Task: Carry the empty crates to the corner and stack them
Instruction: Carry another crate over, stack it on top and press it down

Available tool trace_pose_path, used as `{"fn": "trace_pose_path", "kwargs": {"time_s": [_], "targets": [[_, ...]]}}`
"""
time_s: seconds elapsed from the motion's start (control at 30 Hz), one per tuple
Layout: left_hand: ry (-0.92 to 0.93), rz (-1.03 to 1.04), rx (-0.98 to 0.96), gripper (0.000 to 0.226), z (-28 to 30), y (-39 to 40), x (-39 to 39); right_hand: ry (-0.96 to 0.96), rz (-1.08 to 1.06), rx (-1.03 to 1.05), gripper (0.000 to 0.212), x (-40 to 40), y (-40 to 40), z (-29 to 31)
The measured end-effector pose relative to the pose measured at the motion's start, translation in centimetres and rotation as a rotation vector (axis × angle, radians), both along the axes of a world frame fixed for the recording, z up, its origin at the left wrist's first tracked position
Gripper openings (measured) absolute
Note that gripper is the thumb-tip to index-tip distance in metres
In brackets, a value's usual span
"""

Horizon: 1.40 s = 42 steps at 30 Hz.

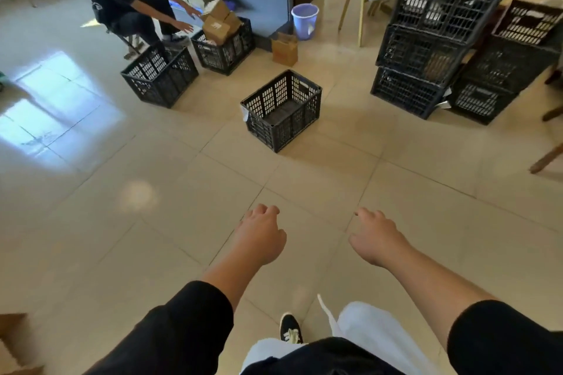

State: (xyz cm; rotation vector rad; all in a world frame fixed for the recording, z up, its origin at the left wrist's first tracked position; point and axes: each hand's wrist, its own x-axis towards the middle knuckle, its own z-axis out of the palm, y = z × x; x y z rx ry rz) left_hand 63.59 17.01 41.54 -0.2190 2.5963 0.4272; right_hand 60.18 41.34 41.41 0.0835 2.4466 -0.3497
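An empty black plastic crate (281,109) stands alone on the tiled floor ahead of me. My left hand (260,234) and my right hand (376,236) reach forward side by side, well short of it, fingers loosely curled and holding nothing. At the right, black crates stand stacked in two piles: a taller stack (432,30) and a lower one (505,70). Farther left, another empty crate (160,74) sits beside a crate (225,47) that holds cardboard boxes.
A seated person (128,0) at the upper left reaches toward the cardboard boxes. A small cardboard box (285,49) and a lilac bin (304,21) stand by the blue counter. Wooden chair legs (359,3) rise near the stacks. My shoe (291,329) shows below.
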Motion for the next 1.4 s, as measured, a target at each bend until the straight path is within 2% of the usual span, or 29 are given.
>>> {"fn": "trace_pose_path", "kwargs": {"time_s": [0.13,0.3,0.47,0.63,0.97,1.2,1.4], "targets": [[-0.003,-0.081,-0.052,0.06,-0.4,0.4,-7.5,0.033,0.03,0.088,0.061,-5.6,1.6,-0.5],[0.036,-0.103,-0.098,0.061,-1.1,1.7,-17.6,0.037,-0.037,0.033,0.058,-15.5,3.2,-2.0],[0.039,-0.044,-0.122,0.06,-0.5,3.2,-26.6,0.042,0.056,-0.017,0.062,-27.1,3.8,-1.2],[0.017,0.046,-0.107,0.062,-0.7,3.5,-33.7,0.048,0.177,0.017,0.064,-37.8,3.2,0.0],[-0.011,0.204,-0.114,0.062,-3.0,-3.4,-50.5,0.028,0.314,0.061,0.062,-56.4,-3.0,-1.2],[-0.032,0.167,-0.105,0.061,-3.1,-7.8,-64.2,0.005,0.198,0.079,0.063,-68.3,-5.3,-0.8],[-0.058,0.187,-0.093,0.06,-3.8,-9.5,-72.8,-0.031,0.157,0.086,0.066,-77.5,-5.9,-1.8]]}}
